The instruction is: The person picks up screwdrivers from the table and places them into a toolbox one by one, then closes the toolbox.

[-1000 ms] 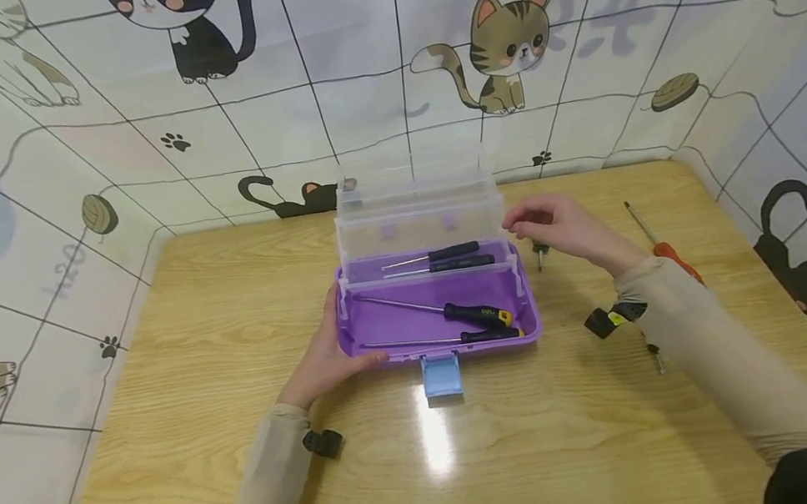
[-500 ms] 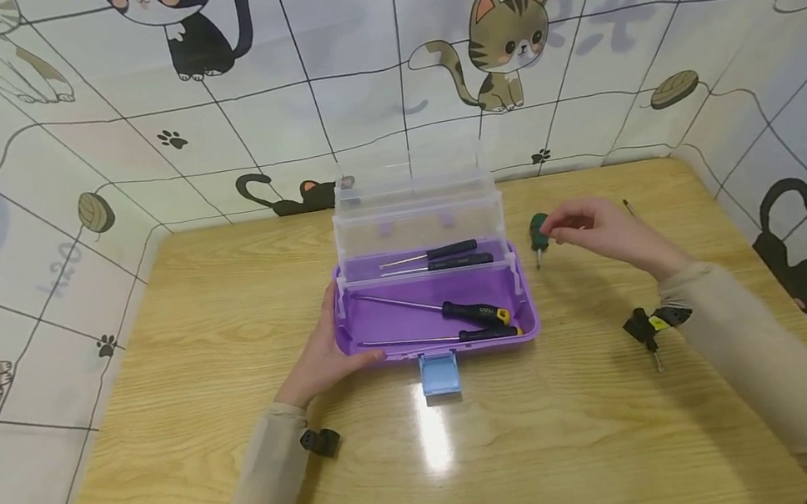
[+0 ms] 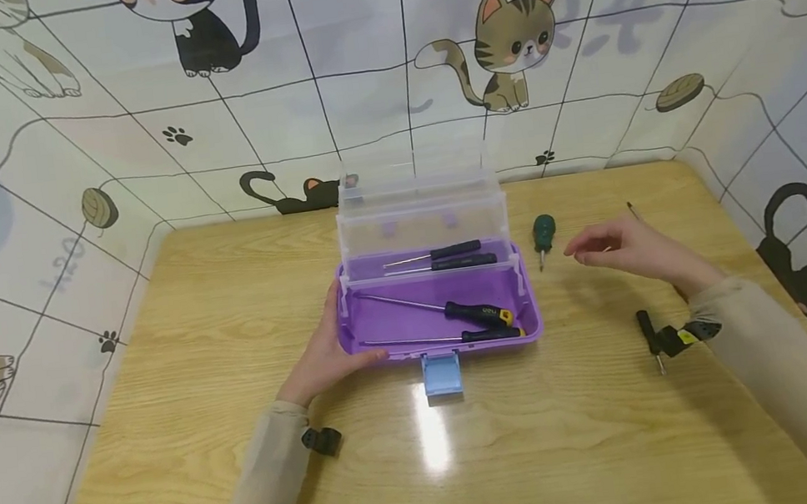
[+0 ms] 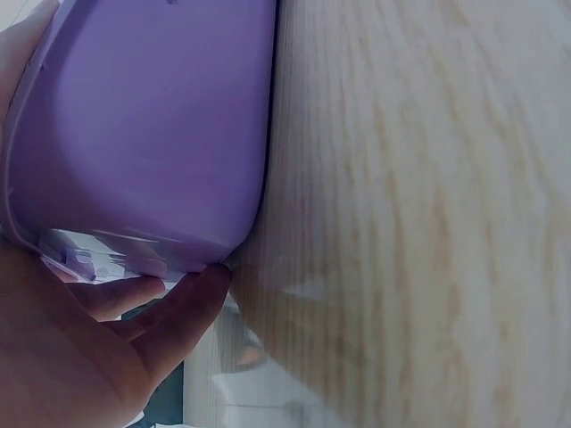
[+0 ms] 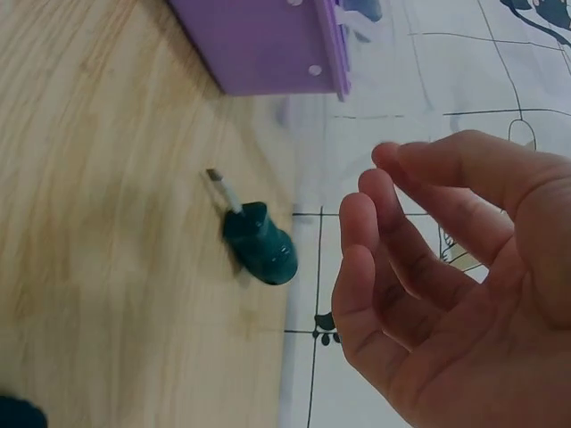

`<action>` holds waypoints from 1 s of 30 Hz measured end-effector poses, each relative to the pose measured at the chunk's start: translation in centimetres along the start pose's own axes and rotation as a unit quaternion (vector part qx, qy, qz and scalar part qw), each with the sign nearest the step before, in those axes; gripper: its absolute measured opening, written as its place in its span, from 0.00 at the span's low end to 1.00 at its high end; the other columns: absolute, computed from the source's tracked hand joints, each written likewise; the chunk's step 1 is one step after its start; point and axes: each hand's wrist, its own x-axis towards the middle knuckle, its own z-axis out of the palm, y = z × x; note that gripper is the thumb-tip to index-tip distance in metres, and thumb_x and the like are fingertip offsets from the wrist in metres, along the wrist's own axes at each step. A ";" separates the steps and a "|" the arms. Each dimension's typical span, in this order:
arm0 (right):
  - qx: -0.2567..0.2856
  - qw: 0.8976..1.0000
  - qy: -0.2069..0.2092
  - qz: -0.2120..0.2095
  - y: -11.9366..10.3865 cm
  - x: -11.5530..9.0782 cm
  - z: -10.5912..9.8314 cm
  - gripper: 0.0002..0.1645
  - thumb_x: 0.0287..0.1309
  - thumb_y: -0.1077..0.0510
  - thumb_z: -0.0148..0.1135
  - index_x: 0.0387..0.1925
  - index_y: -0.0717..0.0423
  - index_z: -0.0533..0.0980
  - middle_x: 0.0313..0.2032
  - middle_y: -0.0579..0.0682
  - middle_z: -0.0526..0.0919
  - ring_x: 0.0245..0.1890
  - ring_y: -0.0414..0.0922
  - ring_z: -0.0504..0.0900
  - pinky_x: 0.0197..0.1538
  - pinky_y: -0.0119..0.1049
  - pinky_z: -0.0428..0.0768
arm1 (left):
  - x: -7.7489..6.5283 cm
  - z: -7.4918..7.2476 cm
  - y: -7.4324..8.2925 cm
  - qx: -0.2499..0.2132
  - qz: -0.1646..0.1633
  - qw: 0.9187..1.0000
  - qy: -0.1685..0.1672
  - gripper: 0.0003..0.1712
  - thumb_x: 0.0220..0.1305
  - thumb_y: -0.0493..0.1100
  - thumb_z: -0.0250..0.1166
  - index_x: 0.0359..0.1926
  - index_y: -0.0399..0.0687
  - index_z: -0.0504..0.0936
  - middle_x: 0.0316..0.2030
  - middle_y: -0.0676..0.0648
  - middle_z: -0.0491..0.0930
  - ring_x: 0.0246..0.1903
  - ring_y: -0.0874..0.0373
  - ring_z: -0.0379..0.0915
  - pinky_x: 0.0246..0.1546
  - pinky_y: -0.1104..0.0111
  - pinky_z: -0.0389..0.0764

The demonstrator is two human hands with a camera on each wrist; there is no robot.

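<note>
Gripping the purple toolbox [image 3: 385,321] on the bench [image 3: 547,436], the left hand [image 3: 326,358] has its fingers [image 4: 183,325] clamped round its left end, while the right hand [image 3: 625,246], loosely curled, hovers right of the green screwdriver [image 3: 544,232].

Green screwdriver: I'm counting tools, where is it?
In the head view, right of centre, the green screwdriver lies on the table between the purple box and the right hand.
</note>
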 end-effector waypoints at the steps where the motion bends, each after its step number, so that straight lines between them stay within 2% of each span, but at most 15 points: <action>1: 0.002 1.000 -0.006 0.011 0.1 -0.3 0.0 0.11 0.62 0.67 0.60 0.46 0.65 0.81 0.43 0.60 0.83 0.38 0.40 0.82 0.39 0.28 0.79 | 0.0 0.0 0.0 0.002 0.000 1.000 0.000 0.77 0.40 0.49 0.82 0.76 0.64 0.30 0.75 0.45 0.39 0.72 0.49 0.41 0.69 0.52 0.47; 4: 0.004 0.999 -0.025 0.033 0.4 -0.9 0.0 0.12 0.64 0.66 0.59 0.47 0.64 0.81 0.44 0.62 0.83 0.40 0.42 0.82 0.40 0.30 0.80 | 0.0 0.1 0.1 0.010 -0.002 1.000 0.001 0.78 0.40 0.50 0.82 0.76 0.62 0.30 0.75 0.45 0.40 0.72 0.48 0.41 0.69 0.51 0.47; 11: 0.007 0.997 -0.058 0.048 1.0 -2.0 0.1 0.13 0.65 0.64 0.59 0.50 0.62 0.81 0.46 0.60 0.83 0.43 0.45 0.82 0.43 0.31 0.80 | -0.2 0.1 0.3 -0.017 0.002 1.000 0.002 0.78 0.40 0.46 0.82 0.76 0.64 0.30 0.75 0.45 0.40 0.72 0.49 0.41 0.69 0.51 0.46; 23: 0.020 0.995 -0.062 0.076 2.6 -3.8 0.3 0.12 0.63 0.65 0.60 0.46 0.61 0.82 0.44 0.56 0.83 0.41 0.43 0.80 0.40 0.32 0.80 | -0.1 0.2 0.2 -0.014 0.002 1.000 -0.002 0.78 0.40 0.47 0.82 0.76 0.61 0.30 0.75 0.43 0.39 0.72 0.47 0.41 0.69 0.50 0.46; 30: 0.018 0.995 -0.066 0.068 3.1 -4.6 0.3 0.11 0.64 0.64 0.60 0.45 0.61 0.83 0.44 0.56 0.84 0.39 0.43 0.81 0.37 0.32 0.80 | -0.2 0.1 0.1 -0.014 -0.005 1.000 -0.003 0.77 0.41 0.48 0.81 0.76 0.59 0.29 0.75 0.42 0.37 0.72 0.46 0.39 0.69 0.49 0.45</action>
